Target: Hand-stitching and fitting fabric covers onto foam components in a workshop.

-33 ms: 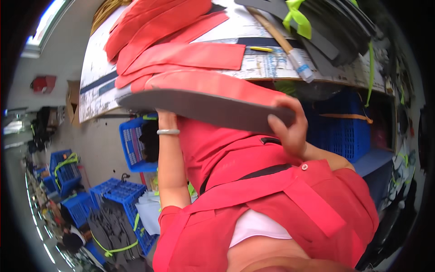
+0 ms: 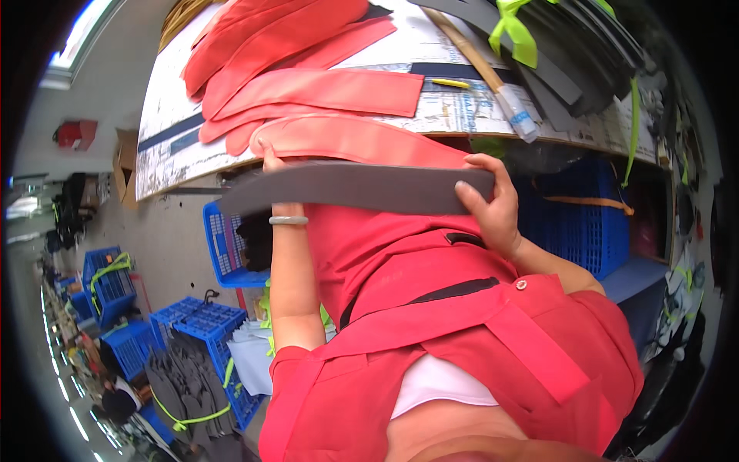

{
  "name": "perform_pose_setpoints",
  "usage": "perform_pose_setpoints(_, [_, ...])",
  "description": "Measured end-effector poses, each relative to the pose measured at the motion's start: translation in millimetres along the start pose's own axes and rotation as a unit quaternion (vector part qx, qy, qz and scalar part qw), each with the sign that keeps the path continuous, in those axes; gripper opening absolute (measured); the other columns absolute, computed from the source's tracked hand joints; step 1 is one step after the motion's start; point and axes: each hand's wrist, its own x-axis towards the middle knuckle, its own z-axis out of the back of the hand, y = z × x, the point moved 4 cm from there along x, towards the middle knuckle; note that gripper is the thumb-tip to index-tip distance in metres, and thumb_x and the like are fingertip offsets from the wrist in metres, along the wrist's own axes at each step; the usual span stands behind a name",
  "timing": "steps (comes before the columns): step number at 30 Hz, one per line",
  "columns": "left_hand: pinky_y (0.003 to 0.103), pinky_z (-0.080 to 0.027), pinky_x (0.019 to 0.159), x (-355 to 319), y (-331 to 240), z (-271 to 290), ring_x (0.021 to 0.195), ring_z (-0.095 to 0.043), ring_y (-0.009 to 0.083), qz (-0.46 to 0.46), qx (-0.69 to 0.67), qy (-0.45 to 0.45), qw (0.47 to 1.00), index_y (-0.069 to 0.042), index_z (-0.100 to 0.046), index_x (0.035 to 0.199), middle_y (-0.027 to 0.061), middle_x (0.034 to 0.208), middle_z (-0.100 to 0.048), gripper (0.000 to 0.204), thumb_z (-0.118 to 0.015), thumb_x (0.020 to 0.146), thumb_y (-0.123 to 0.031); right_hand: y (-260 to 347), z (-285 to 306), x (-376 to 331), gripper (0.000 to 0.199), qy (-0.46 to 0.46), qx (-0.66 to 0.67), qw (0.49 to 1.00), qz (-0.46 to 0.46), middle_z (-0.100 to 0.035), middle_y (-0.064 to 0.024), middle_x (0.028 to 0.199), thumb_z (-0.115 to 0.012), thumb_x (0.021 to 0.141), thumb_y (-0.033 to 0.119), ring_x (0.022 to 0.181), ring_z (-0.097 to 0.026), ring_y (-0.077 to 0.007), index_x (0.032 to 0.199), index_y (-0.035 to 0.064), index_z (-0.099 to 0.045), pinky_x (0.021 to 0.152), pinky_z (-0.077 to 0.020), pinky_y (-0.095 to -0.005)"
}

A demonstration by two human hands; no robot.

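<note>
My right hand (image 2: 496,204) is closed on the right end of a long dark grey strip (image 2: 362,187), thumb on its face and fingers over the edge. The strip is stretched leftward, its far left end blurred by motion. Behind it, along the table's near edge, lies a curved coral fabric piece (image 2: 358,137), its right end close to my right fingers. My left hand (image 2: 272,160) is mostly hidden behind the strip. One digit shows on top of the coral piece's rounded left end, seemingly pinching it.
More coral pieces (image 2: 308,92) are heaped on the worn white table (image 2: 173,162). At its right are a yellow pen (image 2: 450,82), a wooden stick (image 2: 469,50) and dark strips (image 2: 550,85) tied with neon ribbon. Blue crates (image 2: 204,312) stand at left; another crate (image 2: 577,215) sits below the table.
The dark grey strip has swung so that its left end sits lower and it lies more level. More of my left hand shows above it. My right hand keeps its grip.
</note>
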Motion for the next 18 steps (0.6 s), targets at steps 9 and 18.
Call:
perform_pose_setpoints(9, [0.045,-0.054,0.078,8.9,-6.9,50.8,0.091,-0.061,0.0289,-0.06,-0.225,0.083,0.969,-0.004,-0.044,0.126,0.0121,0.108,-0.058,0.049,-0.043,0.1,-0.045,-34.5,26.3,56.8,0.027,0.148,-0.428,0.858,0.242,-0.059,-0.0115,0.11,-0.068,0.084,0.022,0.104,-0.057,-0.0316,0.106,0.0069,-0.064,0.09,-0.0448,-0.0391])
perform_pose_setpoints(18, [0.042,-0.053,0.084,-69.7,-48.8,14.7,0.099,-0.062,0.0271,-0.202,-0.09,0.078,0.972,-0.002,-0.044,0.13,0.0131,0.113,-0.059,0.04,-0.042,0.103,-0.031,-19.9,-196.2,98.3,0.058,0.439,-0.143,0.881,0.107,-0.064,-0.0216,0.112,-0.07,0.083,0.042,0.105,-0.061,-0.0318,0.123,0.0027,-0.056,0.092,-0.0468,-0.0376])
